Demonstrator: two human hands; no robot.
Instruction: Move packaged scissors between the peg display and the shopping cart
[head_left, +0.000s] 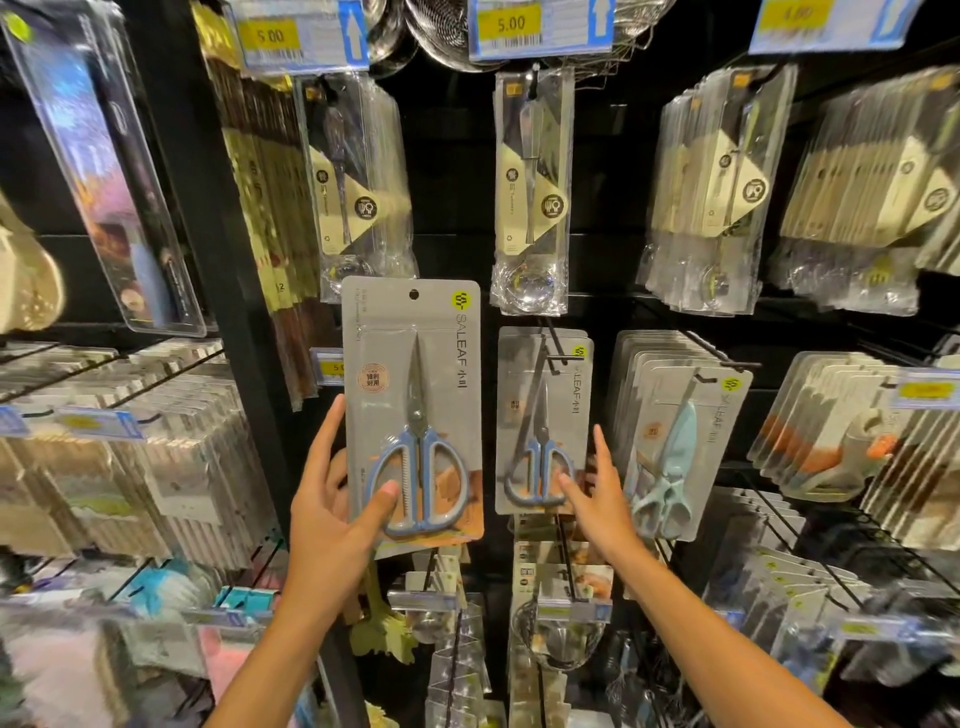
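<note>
My left hand (332, 514) grips a grey card pack of blue-handled scissors (413, 415) by its lower left corner, thumb on the front, holding it upright in front of the display. A matching pack of blue scissors (540, 410) hangs on a black peg (553, 343) just to the right. My right hand (597, 493) reaches to that hanging pack with straight fingers, its fingertips touching the lower right part. The shopping cart is out of view.
A row of mint-handled scissor packs (675, 441) hangs right of my right hand. Packaged spoons (532, 192) hang above under yellow price tags (509, 23). More packs fill pegs on both sides and below. A black upright post (208, 208) stands left.
</note>
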